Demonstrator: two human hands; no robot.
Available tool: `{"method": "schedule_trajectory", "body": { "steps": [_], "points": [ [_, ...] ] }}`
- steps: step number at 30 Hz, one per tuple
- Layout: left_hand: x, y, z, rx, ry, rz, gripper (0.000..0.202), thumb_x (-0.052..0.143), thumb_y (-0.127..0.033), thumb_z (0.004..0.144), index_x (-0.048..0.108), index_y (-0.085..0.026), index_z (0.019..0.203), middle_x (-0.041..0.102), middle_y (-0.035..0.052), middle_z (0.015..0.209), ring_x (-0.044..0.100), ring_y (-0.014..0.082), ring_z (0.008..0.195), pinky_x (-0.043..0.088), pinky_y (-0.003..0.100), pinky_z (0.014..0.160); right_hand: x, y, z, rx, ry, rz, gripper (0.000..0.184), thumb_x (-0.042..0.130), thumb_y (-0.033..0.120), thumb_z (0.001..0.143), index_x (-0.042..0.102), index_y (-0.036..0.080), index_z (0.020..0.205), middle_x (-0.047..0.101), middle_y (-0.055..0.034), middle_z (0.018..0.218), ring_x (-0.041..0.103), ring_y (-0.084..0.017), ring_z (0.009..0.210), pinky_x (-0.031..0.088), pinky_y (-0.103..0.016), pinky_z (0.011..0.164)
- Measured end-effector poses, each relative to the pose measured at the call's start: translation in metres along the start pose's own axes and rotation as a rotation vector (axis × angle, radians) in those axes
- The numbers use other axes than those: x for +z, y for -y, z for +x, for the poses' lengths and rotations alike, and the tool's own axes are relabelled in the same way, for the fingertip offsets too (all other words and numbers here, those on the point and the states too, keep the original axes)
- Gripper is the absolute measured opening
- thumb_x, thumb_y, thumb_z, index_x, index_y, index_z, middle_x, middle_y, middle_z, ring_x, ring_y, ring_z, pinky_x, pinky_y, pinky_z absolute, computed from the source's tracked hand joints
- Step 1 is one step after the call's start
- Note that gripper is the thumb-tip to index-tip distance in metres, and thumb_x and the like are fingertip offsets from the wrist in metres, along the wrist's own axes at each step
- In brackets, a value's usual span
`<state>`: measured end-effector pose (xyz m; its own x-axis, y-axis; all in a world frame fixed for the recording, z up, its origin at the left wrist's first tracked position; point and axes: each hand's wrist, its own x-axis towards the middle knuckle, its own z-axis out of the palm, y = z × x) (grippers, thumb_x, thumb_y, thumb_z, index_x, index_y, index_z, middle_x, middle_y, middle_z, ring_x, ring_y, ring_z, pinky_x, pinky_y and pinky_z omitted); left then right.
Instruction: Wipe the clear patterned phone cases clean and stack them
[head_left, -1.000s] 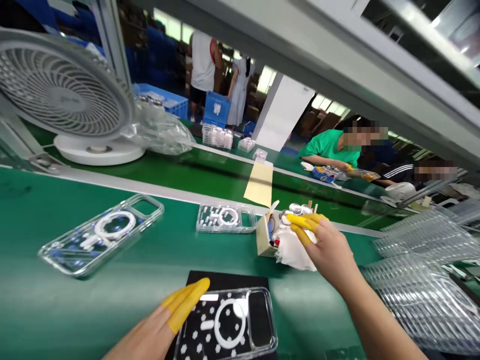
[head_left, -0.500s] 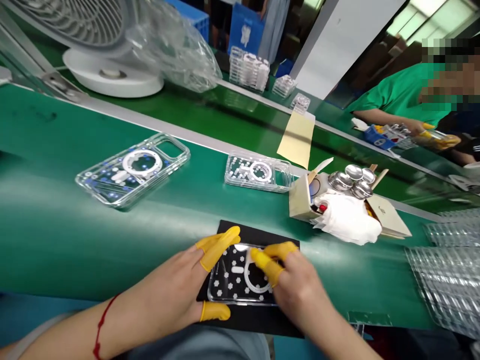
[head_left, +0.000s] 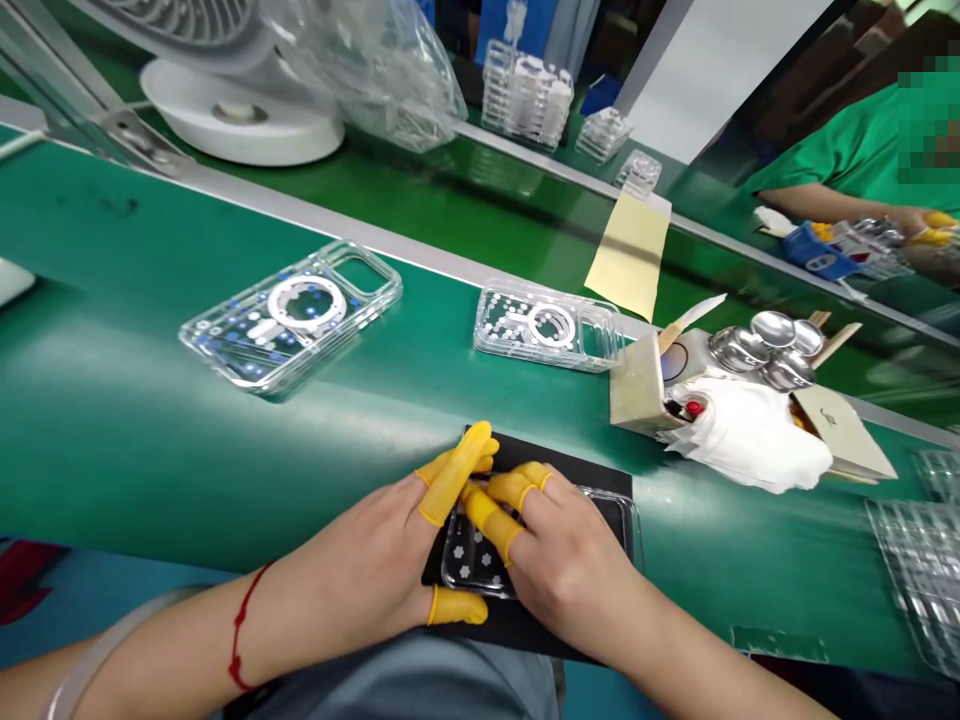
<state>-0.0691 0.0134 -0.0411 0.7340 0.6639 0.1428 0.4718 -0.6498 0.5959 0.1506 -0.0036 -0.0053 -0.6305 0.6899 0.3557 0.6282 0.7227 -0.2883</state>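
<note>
A clear phone case (head_left: pixel 474 563) with white flower prints lies on a black mat (head_left: pixel 525 622). My left hand (head_left: pixel 390 545) spans its left end, thumb at the near edge and fingers at the far edge, holding it. Yellow finger cots cover several of my fingertips. Over the case's upper left part, my right hand (head_left: pixel 566 560) has its fingers bent and pressed together. Whatever those fingertips may pinch is hidden. My right hand also covers much of the case, including its white ring.
Further clear cases lie behind: one with blue dots (head_left: pixel 292 315) and a small stack (head_left: pixel 551 325). A box (head_left: pixel 637 385) with white cloths (head_left: pixel 757 440) and metal domes stands right. Clear trays (head_left: pixel 915 570) sit far right; a fan (head_left: pixel 247 115) stands back left. A co-worker's green sleeve (head_left: pixel 840 150) shows.
My right hand has moved left across the case, from the white ring to the upper left part. My left hand keeps its place on the case. The whole view has shifted slightly.
</note>
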Motion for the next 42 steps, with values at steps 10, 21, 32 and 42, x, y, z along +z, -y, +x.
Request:
{"method": "schedule_trajectory", "body": {
  "steps": [10,21,32,42],
  "points": [
    [-0.005,-0.003,0.003,0.033,0.019,-0.002,0.131,0.092,-0.046,0.081,0.001,-0.022,0.171,0.046,0.0196,0.167,0.052,0.0358,0.149,0.049,0.047,0.122,-0.064,-0.039,-0.085,0.068,0.242,0.066,0.04,0.038,0.012,0.112,0.068,0.021,0.138,0.075,-0.0084,0.114,0.067,-0.02,0.105,0.054,-0.035,0.093],
    [-0.004,0.002,0.003,0.04,-0.035,0.086,0.081,0.045,-0.065,0.107,0.018,-0.022,0.17,0.056,0.0166,0.159,0.059,0.0321,0.144,0.057,0.046,0.113,-0.071,-0.018,-0.072,0.106,0.268,0.103,0.045,0.032,0.025,0.117,0.075,0.021,0.123,0.077,-0.0045,0.101,0.067,-0.017,0.086,0.055,-0.031,0.086],
    [-0.004,0.003,0.003,0.027,-0.034,0.156,0.083,0.047,-0.069,0.104,0.019,-0.025,0.169,0.059,0.012,0.157,0.06,0.0281,0.142,0.054,0.042,0.115,-0.034,-0.033,-0.06,0.23,0.002,-0.241,0.037,0.05,0.003,0.104,0.078,0.019,0.122,0.071,-0.0081,0.091,0.061,-0.022,0.083,0.054,-0.034,0.076],
    [-0.005,0.0,-0.001,-0.083,0.035,0.034,0.08,0.058,-0.06,0.103,0.018,-0.034,0.168,0.051,0.0051,0.164,0.056,0.0344,0.145,0.051,0.054,0.118,-0.078,-0.017,-0.092,0.188,0.294,0.058,0.031,0.05,0.013,0.11,0.078,0.02,0.121,0.071,-0.0047,0.092,0.064,-0.018,0.08,0.057,-0.033,0.076]
  ]
}}
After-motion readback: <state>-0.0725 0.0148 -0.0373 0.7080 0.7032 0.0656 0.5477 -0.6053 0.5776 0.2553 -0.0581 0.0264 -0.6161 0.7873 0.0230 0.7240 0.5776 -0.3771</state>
